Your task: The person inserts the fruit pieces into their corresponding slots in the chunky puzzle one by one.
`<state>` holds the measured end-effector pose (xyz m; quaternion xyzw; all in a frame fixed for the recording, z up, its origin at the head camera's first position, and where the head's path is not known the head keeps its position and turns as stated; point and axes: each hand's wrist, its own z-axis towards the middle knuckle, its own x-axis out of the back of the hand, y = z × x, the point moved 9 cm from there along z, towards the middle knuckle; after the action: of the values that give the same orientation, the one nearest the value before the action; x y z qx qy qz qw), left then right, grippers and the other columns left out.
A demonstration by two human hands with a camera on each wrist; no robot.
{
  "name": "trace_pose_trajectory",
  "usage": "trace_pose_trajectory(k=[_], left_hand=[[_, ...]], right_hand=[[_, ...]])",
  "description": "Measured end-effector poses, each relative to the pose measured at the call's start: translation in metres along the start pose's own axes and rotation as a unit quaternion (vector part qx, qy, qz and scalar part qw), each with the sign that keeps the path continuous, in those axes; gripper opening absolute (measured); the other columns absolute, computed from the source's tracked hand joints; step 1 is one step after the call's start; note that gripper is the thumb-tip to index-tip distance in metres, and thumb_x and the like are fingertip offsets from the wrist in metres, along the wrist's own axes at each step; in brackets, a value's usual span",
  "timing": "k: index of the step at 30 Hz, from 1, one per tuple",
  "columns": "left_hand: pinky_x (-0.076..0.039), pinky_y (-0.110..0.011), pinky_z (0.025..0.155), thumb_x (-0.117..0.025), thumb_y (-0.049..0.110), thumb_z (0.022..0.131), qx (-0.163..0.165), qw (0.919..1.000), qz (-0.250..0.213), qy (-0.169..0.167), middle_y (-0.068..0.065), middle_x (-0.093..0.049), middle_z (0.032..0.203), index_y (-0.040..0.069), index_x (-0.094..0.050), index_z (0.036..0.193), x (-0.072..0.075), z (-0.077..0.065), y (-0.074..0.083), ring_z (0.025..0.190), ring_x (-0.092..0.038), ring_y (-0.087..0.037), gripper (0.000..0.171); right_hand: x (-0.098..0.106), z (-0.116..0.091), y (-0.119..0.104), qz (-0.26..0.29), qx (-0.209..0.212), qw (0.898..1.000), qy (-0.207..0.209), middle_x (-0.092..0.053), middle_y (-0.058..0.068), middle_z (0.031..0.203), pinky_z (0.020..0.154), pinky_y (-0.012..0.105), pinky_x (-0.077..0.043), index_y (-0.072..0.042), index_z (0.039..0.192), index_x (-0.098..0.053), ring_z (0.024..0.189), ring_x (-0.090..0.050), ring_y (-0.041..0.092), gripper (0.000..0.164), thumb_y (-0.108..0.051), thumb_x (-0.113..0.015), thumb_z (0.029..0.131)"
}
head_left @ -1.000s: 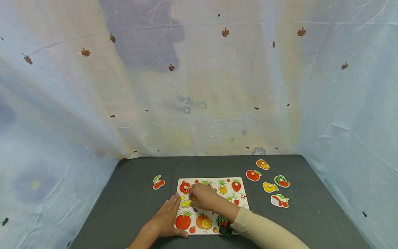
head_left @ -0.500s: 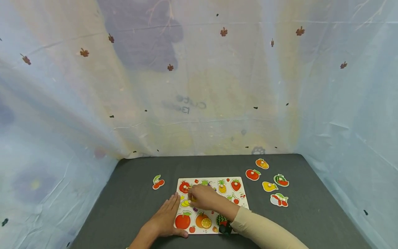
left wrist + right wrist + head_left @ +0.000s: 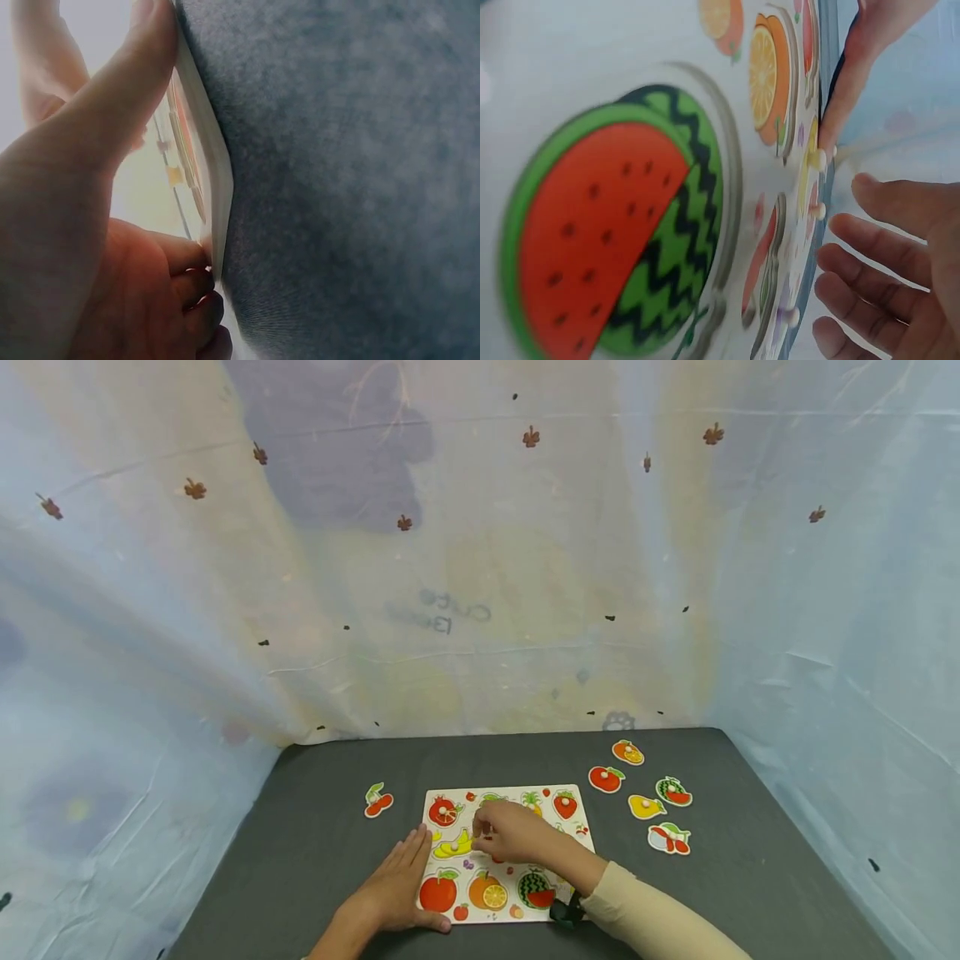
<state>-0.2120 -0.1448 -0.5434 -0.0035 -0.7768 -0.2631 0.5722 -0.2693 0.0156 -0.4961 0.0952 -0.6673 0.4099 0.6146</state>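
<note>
Head view: puzzle board (image 3: 462, 890) partly masked by right hand (image 3: 519, 837), whose loosely bent fingers are shown empty only by right wrist view; left hand (image 3: 395, 883) laid straight-fingered along left edge.

We count two hands (image 3: 401, 878), one puzzle board (image 3: 462, 887), one worktop (image 3: 322, 810) and six loose fruit pieces (image 3: 605, 779): five right of the board, one left of it.

This place looks like a booth: a curtain (image 3: 540, 568) with brown leaves (image 3: 531, 437) hangs round a dark table (image 3: 322, 818).
</note>
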Motion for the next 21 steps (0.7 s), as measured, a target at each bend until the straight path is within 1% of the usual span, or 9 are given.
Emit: trace_pose_trajectory(k=[3, 5, 7, 9, 12, 15, 19, 21], left_hand=[[-0.021, -0.062, 0.13, -0.094, 0.066, 0.07, -0.001, 1.0, -0.002, 0.001, -0.027, -0.022, 0.174, -0.01, -0.024, 0.165, -0.001, 0.0, -0.001, 0.162, -0.022, -0.043, 0.141], [-0.021, -0.062, 0.13, -0.093, 0.067, 0.07, -0.005, 1.0, -0.003, 0.004, -0.027, -0.022, 0.175, -0.01, -0.024, 0.165, -0.001, 0.0, -0.001, 0.161, -0.023, -0.043, 0.141], [-0.021, -0.062, 0.13, -0.092, 0.067, 0.072, -0.008, 0.9999, -0.006, 0.006, -0.027, -0.022, 0.174, -0.01, -0.024, 0.165, 0.0, 0.0, -0.001, 0.161, -0.024, -0.043, 0.138], [-0.021, -0.062, 0.13, -0.088, 0.066, 0.078, -0.007, 0.9999, -0.008, 0.004, -0.026, -0.024, 0.174, -0.01, -0.026, 0.165, 0.002, 0.0, 0.0, 0.161, -0.025, -0.043, 0.131], [-0.02, -0.063, 0.13, -0.077, 0.066, 0.09, -0.002, 0.9999, -0.013, -0.002, -0.025, -0.027, 0.173, -0.008, -0.03, 0.164, 0.007, 0.001, 0.0, 0.161, -0.026, -0.043, 0.116], [-0.019, -0.063, 0.131, -0.067, 0.066, 0.097, -0.001, 0.9999, -0.013, -0.003, -0.024, -0.032, 0.171, -0.006, -0.037, 0.163, 0.013, 0.004, -0.002, 0.161, -0.027, -0.043, 0.102], [-0.019, -0.062, 0.131, -0.065, 0.065, 0.099, -0.004, 0.9999, -0.01, 0.009, -0.022, -0.042, 0.167, -0.003, -0.048, 0.159, 0.021, 0.01, -0.006, 0.159, -0.031, -0.042, 0.092], [-0.019, -0.063, 0.13, -0.064, 0.065, 0.1, -0.006, 0.9998, -0.01, 0.014, -0.021, -0.047, 0.164, -0.001, -0.053, 0.156, 0.023, 0.013, -0.01, 0.158, -0.034, -0.043, 0.088]], right_hand=[[0.007, -0.007, 0.007, -0.003, -0.012, 1.0, 0.014, -0.066, -0.011, 0.095, 0.079, 0.026, -0.056, -0.021, 0.099, -0.074, 0.086, -0.059, 0.004, 0.011, -0.03, -0.08, 0.099], [0.013, -0.013, 0.011, -0.006, -0.018, 0.999, 0.031, -0.068, -0.01, 0.098, 0.084, 0.03, -0.058, -0.019, 0.103, -0.075, 0.091, -0.062, 0.008, 0.013, -0.031, -0.079, 0.099], [0.018, -0.019, 0.016, -0.008, -0.023, 0.998, 0.05, -0.069, -0.006, 0.099, 0.084, 0.034, -0.058, -0.016, 0.106, -0.076, 0.093, -0.064, 0.012, 0.016, -0.03, -0.079, 0.1], [0.025, -0.027, 0.019, -0.01, -0.026, 0.997, 0.071, -0.07, -0.001, 0.1, 0.084, 0.036, -0.058, -0.013, 0.11, -0.077, 0.092, -0.064, 0.016, 0.018, -0.027, -0.079, 0.099], [0.032, -0.038, 0.028, -0.013, -0.037, 0.995, 0.094, -0.07, 0.005, 0.102, 0.086, 0.041, -0.058, -0.01, 0.113, -0.076, 0.093, -0.063, 0.019, 0.021, -0.025, -0.079, 0.099], [0.038, -0.048, 0.037, -0.011, -0.057, 0.992, 0.11, -0.07, 0.006, 0.107, 0.094, 0.047, -0.059, -0.009, 0.118, -0.075, 0.102, -0.066, 0.023, 0.026, -0.025, -0.08, 0.099], [0.046, -0.063, 0.051, 0.008, -0.091, 0.988, 0.127, -0.072, 0.009, 0.119, 0.105, 0.057, -0.055, -0.007, 0.126, -0.073, 0.119, -0.067, 0.032, 0.035, -0.025, -0.082, 0.097], [0.049, -0.072, 0.056, 0.014, -0.109, 0.985, 0.133, -0.072, 0.011, 0.126, 0.109, 0.06, -0.052, -0.006, 0.129, -0.072, 0.123, -0.066, 0.035, 0.039, -0.025, -0.082, 0.096]])
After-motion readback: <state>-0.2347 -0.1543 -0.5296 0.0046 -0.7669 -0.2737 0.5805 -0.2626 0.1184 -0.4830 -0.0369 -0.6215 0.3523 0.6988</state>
